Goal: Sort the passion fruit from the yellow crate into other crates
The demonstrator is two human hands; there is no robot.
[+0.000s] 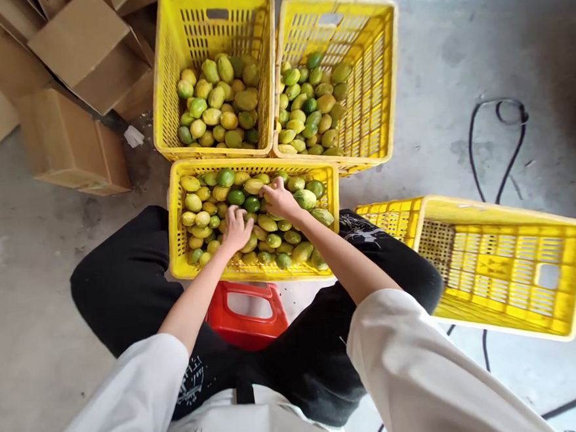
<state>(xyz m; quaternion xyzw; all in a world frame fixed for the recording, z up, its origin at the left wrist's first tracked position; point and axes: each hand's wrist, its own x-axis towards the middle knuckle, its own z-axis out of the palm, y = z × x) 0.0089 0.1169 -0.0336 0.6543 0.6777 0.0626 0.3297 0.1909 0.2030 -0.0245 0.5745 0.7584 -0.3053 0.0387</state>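
Note:
In front of me a yellow plastic crate (174, 250) is filled with oval yellow and green fruits (267, 223) that look like lemons. My left hand (237, 229) lies over the middle of the pile, fingers bent and a little apart, touching the fruits under it. Further right and slightly farther away, my right hand (282, 202) has its fingers curled down around a fruit; the hand hides most of that fruit. Dark green fruits (236, 197) lie between and just beyond the two hands.
Behind stand two more yellow crates, a left one (159, 106) and a right one (391, 77), both partly filled with similar fruits. Another yellow crate (496, 228) lies at the right. Cardboard boxes (73, 142) pile up at the left. A red stool (249, 330) sits between my legs. A black cable (472, 137) crosses the floor.

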